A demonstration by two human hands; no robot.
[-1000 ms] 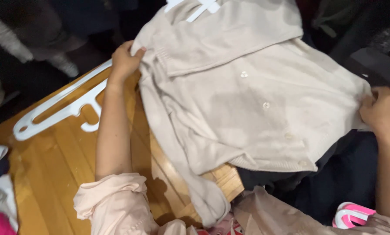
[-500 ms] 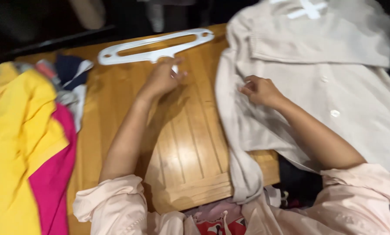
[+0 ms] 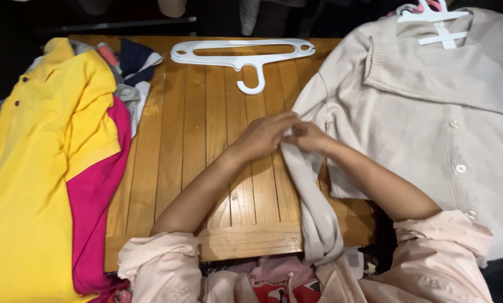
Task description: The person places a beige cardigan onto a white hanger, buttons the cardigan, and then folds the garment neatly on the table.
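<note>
Head view: at frame centre, left hand [image 3: 261,136] and right hand [image 3: 309,136] meet, pinching a sleeve [image 3: 313,196] of the beige cardigan [image 3: 431,129] spread at right on the tabletop [image 3: 206,146]; a white hanger [image 3: 243,53] lies above.

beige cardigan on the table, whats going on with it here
A person has both hands on a sleeve of the beige cardigan: left hand and right hand pinch it together at mid-table. The cardigan lies spread on the wooden table. A white hanger lies beyond, a yellow shirt at left.
</note>
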